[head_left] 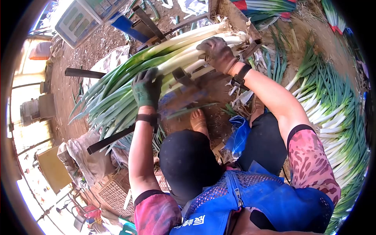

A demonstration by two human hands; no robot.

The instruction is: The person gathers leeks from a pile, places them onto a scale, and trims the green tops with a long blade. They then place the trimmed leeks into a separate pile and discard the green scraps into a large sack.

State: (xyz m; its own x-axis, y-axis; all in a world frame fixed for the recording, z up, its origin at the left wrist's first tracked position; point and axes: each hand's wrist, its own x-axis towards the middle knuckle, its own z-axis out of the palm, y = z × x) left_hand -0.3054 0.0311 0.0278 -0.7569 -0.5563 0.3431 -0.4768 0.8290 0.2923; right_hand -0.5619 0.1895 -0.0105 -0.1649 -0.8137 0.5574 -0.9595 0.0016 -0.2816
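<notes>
A thick bundle of long green onions (172,58) lies across a metal frame (182,75), white root ends to the upper right and green leaves to the lower left. My left hand (147,87), in a dark green glove, is closed against the near side of the bundle where white turns to green. Over the white stalks near the roots, my right hand (217,53) curls its gloved fingers down. The undersides of both hands' fingers are partly hidden. Dark bars of the frame stick out beneath the onions.
A large heap of green onions (333,117) covers the floor on my right. More bundles (266,8) lie at the top. A clear plastic bin (78,23) stands upper left, and a plastic crate (117,194) lower left. A blue plastic bag (238,135) lies by my leg.
</notes>
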